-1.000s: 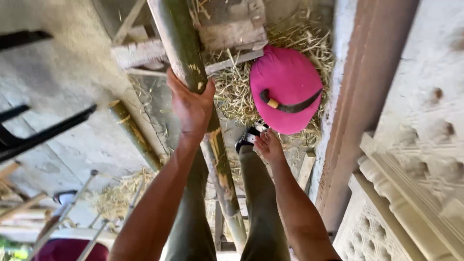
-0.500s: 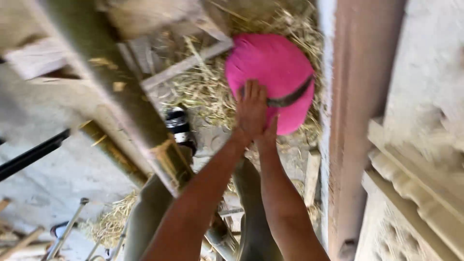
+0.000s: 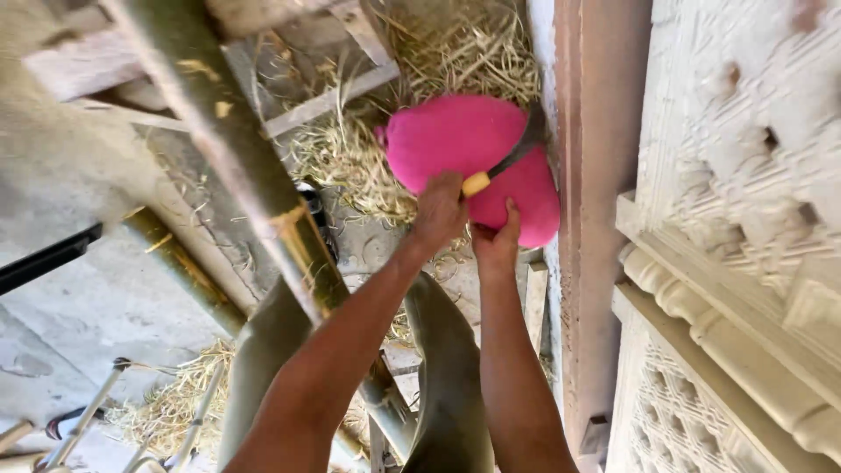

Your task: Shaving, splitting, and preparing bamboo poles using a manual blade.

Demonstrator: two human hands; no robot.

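Head view: concrete floor [image 3: 79, 307] below, straw [image 3: 350, 158] heaped at the far side, a carved stone wall [image 3: 745, 219] on the right. A bamboo pole [image 3: 236, 166] runs diagonally on the left. The pink helmet [image 3: 473, 158] lies dome-up on the straw, touching a reddish pillar [image 3: 600, 219]. My left hand [image 3: 438, 210] closes over its near edge beside the yellow strap fitting [image 3: 476, 183]. My right hand [image 3: 497, 245] presses the lower rim, thumb spread, probably to steady it. The helmet's inside is hidden.

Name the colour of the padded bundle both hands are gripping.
Bright pink bundle, crossed by a dark strap; head view.
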